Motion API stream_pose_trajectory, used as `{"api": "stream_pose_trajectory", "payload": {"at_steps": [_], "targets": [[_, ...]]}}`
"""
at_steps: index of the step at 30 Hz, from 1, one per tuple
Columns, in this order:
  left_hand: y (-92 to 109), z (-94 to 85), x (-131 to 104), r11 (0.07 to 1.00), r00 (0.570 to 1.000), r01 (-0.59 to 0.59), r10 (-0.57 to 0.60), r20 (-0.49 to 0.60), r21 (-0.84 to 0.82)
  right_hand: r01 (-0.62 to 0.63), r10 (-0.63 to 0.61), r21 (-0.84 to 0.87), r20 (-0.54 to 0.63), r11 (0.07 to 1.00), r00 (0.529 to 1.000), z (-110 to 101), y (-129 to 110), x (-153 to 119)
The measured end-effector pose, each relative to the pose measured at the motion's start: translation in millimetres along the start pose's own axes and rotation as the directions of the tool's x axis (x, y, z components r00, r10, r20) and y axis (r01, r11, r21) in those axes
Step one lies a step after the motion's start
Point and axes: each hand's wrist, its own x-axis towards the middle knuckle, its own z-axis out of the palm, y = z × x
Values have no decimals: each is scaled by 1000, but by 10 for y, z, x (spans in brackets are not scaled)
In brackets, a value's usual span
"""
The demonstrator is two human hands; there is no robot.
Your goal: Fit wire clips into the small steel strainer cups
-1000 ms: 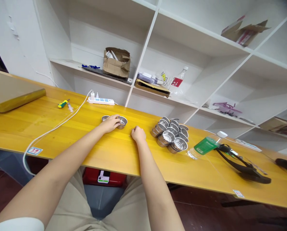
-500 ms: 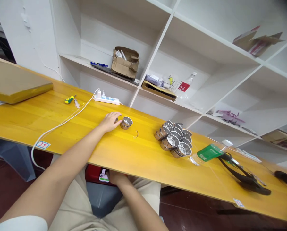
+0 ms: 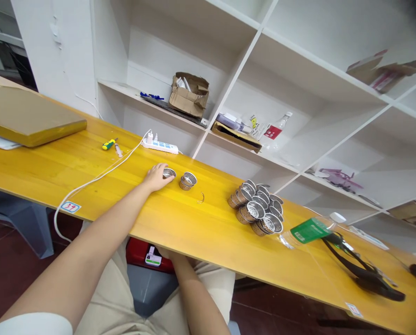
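My left hand (image 3: 158, 178) is closed round a small perforated metal cup (image 3: 169, 173) on the yellow table (image 3: 208, 232). Just right of it stands another perforated metal cup (image 3: 188, 180), touched by neither hand. A thin curved piece (image 3: 202, 198) lies beyond that cup to the right. Several more such cups (image 3: 255, 209) stand in a cluster farther right. My right hand (image 3: 165, 252) is below the table's front edge, by a red object (image 3: 137, 251) with a badge (image 3: 153, 257); its fingers are hidden.
A power strip (image 3: 160, 146) with a white cable, a screwdriver (image 3: 109, 144) and a large flat box (image 3: 33, 114) are at the left. At the right lie a green-labelled bottle (image 3: 310, 230) and a black strap (image 3: 364, 274). Shelves (image 3: 242, 70) stand behind.
The view has shifted slightly. My left hand has moved a little left, away from the free-standing cup, with the other cup now showing more between its fingers.
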Motion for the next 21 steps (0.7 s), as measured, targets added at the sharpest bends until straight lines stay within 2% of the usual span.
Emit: {"api": "stream_pose_trajectory", "payload": {"at_steps": [2,3,8,12,15,17,18,19,20,21], "targets": [[-13,4,2,1000,1000,-7,7,-7,-2,-176,176,67,3,982,984,17,27,-8],[-23,7,4,1000,1000,-16,16,-10,-5,-221,222,95,6,971,975,30,41,-11],[-67,35,18,999,999,-43,43,29,0,-141,146,137,-29,981,989,14,111,-3],[-94,60,32,999,998,-27,28,59,-21,-198,203,112,-29,974,979,-58,72,38],[-114,80,49,998,998,-40,42,48,-45,-204,202,79,32,976,979,26,-173,-3],[-118,89,59,998,997,-52,54,56,-47,-76,63,93,132,993,989,102,-455,-117],[-116,92,63,997,996,-55,57,62,-48,49,-89,143,290,989,953,104,-612,-198],[-111,93,66,997,996,-56,59,66,-49,203,-313,267,488,942,814,60,-764,-286],[-106,93,66,997,996,-54,57,69,-50,286,-502,416,653,863,567,-42,-894,-372],[-100,91,66,997,996,-51,54,69,-51,295,-625,551,692,781,362,-207,-989,-445]]}}
